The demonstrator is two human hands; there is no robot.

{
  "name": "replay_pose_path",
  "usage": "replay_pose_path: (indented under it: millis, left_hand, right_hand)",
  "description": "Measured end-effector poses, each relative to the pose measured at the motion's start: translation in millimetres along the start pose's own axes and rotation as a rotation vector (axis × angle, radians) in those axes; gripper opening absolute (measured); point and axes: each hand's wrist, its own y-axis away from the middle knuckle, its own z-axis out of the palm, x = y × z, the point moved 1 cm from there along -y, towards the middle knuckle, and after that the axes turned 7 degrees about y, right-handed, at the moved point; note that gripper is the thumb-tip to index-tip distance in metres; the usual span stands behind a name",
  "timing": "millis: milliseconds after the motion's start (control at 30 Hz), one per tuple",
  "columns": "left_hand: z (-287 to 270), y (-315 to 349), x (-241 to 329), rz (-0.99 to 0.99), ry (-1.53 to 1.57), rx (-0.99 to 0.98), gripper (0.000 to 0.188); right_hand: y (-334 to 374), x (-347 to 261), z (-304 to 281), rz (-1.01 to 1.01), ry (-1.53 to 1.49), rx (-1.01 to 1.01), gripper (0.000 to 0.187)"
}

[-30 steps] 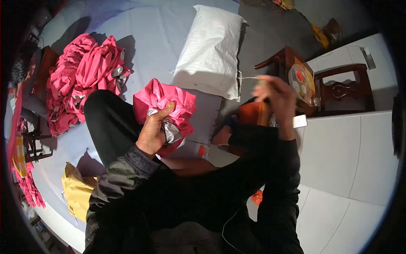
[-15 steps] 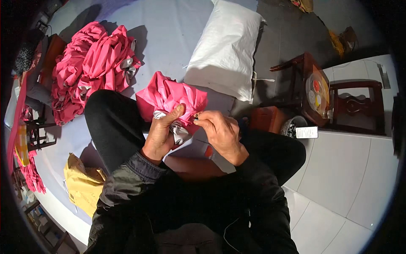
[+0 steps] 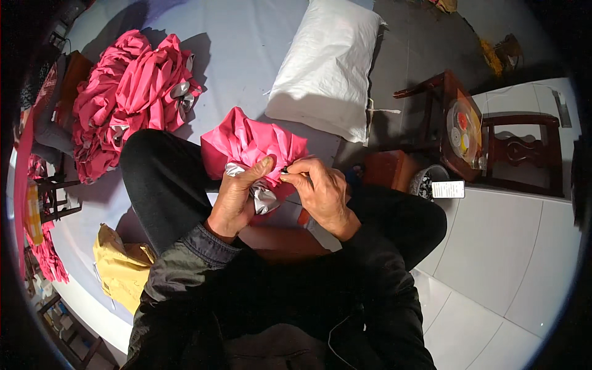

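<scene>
Between my knees is a bunched pink cloth with a silver-grey underside. My left hand is closed round its gathered near part, thumb on top, and a silver fold pokes out below the fingers. My right hand pinches a small dark piece at the cloth's right edge, thumb against forefinger. What that piece is, I cannot make out. Both hands are close together, and the rest of the cloth spreads out beyond them.
A heap of pink cloth lies at the far left. Ahead is a stuffed white sack. A yellow bag lies by my left knee. On the right stand a wooden chair holding a round clear tray, and a patterned bin.
The pink cloth has shifted very slightly to the right. Both hands keep their grip, with the right hand's fingers moved a little.
</scene>
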Motion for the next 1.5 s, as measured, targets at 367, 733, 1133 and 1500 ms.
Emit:
replay_pose_path:
  millis: [367,733,1133,1500]
  left_hand:
    - [6,2,2,0.012,0.073,0.034,0.017]
    - [2,5,3,0.035,-0.008,0.039,0.020]
    - [5,6,2,0.070,-0.099,-0.009,0.030]
    - [0,4,1,0.101,-0.085,-0.047,0.023]
  right_hand:
    - [1,-1,0,0.028,-0.002,0.009,0.025]
    - [0,-3,-1,0.142,-0.136,0.030,0.020]
    - [7,3,13,0.387,-0.476,-0.036,0.021]
    - [-2,0,3,0.656,-0.676,-0.248,0.052]
